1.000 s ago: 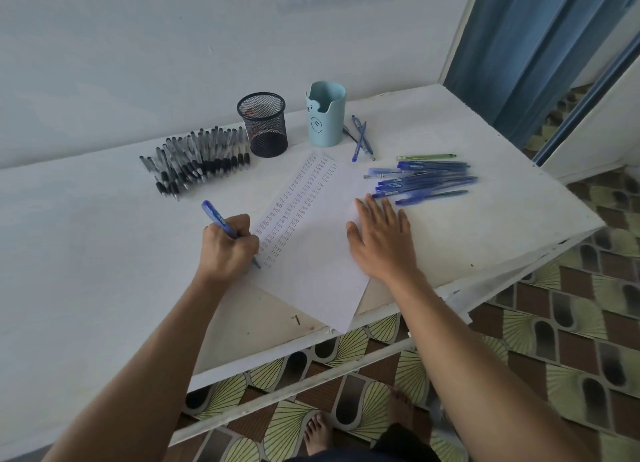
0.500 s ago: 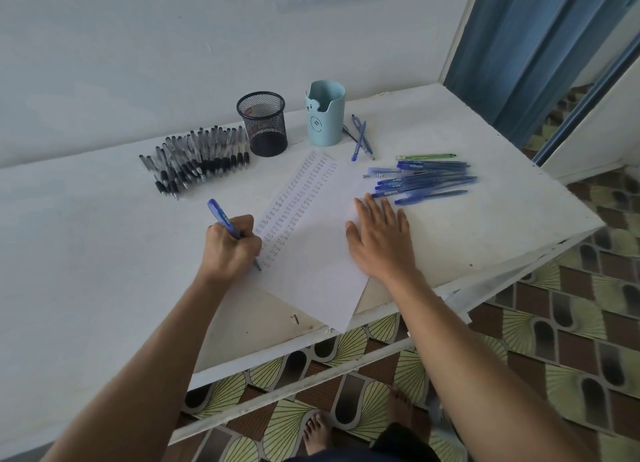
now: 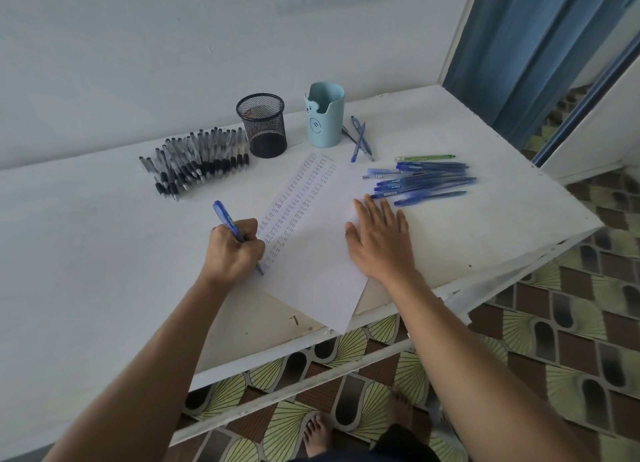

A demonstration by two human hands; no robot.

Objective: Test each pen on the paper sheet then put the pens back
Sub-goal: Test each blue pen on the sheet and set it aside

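A white paper sheet [image 3: 311,253] with columns of small written marks lies on the white table [image 3: 86,253]. My left hand [image 3: 233,250] grips a blue pen [image 3: 227,221], its tip touching the sheet's left edge below the marks. My right hand [image 3: 379,241] lies flat with straight fingers on the sheet's right side. A pile of blue pens [image 3: 422,182] sits just beyond my right hand, with a green pen [image 3: 426,158] at its far side. A row of black pens [image 3: 197,160] lies at the back left.
A black mesh cup [image 3: 263,125] and a light blue cup [image 3: 324,115] stand near the wall. Two blue pens [image 3: 360,137] lie crossed beside the blue cup. The table's front edge and right corner drop to a tiled floor. A blue curtain [image 3: 526,46] hangs at the right.
My left hand with the blue pen has shifted slightly right along the sheet's edge as it writes. My right hand has stayed flat on the paper.
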